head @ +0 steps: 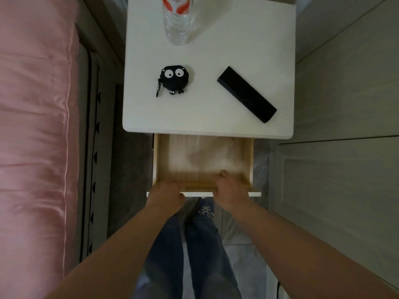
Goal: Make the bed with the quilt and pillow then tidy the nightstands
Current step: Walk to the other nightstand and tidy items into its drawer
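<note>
Drawer (203, 165) of the white nightstand (216, 50) stands pulled out toward you, its pale wooden inside showing, with something faint and whitish lying in its right half that is too blurred to name. Your left hand (165, 194) curls over the drawer's front edge near its left end, fingers wrapped down the white front panel. Your right hand (231, 188) grips the same front edge nearer its right end, thumb lying inside the drawer on the wood and the other fingers hooked over the front. So both grips are closed around the drawer front, neither spread.

On the tabletop, a black earbud case (173, 79) with cartoon eyes sits left of centre, a small clip hanging off its lower left. A black rectangular box (246, 93) lies at a slant to its right, well apart from the case. A clear plastic bottle (178, 20) with a red and white label stands at the far edge, behind the case.

The bed lies to your left, covered by a pink quilt (32, 126) with a stitched border. Your jeans-clad legs and one shoe (206, 209) show below the drawer, on grey floor tiles.
</note>
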{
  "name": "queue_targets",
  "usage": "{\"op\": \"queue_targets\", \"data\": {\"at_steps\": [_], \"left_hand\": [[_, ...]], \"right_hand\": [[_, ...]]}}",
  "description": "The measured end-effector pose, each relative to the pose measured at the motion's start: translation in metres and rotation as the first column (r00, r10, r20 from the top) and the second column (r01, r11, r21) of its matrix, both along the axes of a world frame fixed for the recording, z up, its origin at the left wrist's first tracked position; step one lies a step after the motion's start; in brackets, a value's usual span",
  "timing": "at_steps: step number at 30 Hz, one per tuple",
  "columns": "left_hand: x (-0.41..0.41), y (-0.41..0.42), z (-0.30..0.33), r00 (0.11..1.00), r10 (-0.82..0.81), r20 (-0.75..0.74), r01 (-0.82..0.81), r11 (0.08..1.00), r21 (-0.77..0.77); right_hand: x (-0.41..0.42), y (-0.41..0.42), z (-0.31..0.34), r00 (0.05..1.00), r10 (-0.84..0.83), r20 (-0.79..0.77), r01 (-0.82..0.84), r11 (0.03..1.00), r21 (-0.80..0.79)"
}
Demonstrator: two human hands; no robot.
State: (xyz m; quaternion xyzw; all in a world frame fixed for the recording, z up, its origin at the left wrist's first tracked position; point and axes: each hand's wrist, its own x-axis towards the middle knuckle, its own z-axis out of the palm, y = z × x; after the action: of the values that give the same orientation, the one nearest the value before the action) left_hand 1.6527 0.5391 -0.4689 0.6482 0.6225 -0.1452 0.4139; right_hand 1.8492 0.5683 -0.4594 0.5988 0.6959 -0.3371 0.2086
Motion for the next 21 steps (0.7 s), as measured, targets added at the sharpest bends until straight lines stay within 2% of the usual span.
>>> {"op": "queue_targets", "data": {"at_steps": [2,5,8,10,12,14,17,21], "left_hand": [[-0.003,0.02,0.016,0.998,0.064,0.009,-0.064,0.967,0.246],[-0.007,0.069,0.042,0.985,0.129,0.112,-0.17,0.804,0.57],[-0.017,0.122,0.056,0.967,0.185,0.177,-0.255,0.638,0.727],[-0.027,0.153,0.055,0.936,0.28,0.214,-0.343,0.585,0.735],[-0.034,0.179,0.047,0.919,0.326,0.221,-0.384,0.618,0.686],[-0.039,0.199,0.04,0.927,0.299,0.228,-0.375,0.707,0.599],[-0.038,0.221,0.033,0.955,0.214,0.206,-0.29,0.816,0.5],[-0.035,0.234,0.034,0.983,0.158,0.096,-0.185,0.838,0.513]], "right_hand": [[-0.005,0.021,0.015,0.988,-0.082,-0.133,0.112,0.964,0.24],[-0.01,0.075,0.036,0.949,-0.089,-0.304,0.244,0.818,0.521],[-0.003,0.133,0.042,0.911,-0.182,-0.371,0.389,0.68,0.621],[0.007,0.163,0.033,0.906,-0.257,-0.335,0.418,0.66,0.624],[0.019,0.181,0.021,0.929,-0.277,-0.246,0.37,0.727,0.579],[0.028,0.188,0.012,0.945,-0.256,-0.202,0.326,0.781,0.534],[0.035,0.19,0.006,0.957,-0.223,-0.184,0.289,0.776,0.561],[0.038,0.196,0.006,0.965,-0.204,-0.167,0.263,0.763,0.59]]}}
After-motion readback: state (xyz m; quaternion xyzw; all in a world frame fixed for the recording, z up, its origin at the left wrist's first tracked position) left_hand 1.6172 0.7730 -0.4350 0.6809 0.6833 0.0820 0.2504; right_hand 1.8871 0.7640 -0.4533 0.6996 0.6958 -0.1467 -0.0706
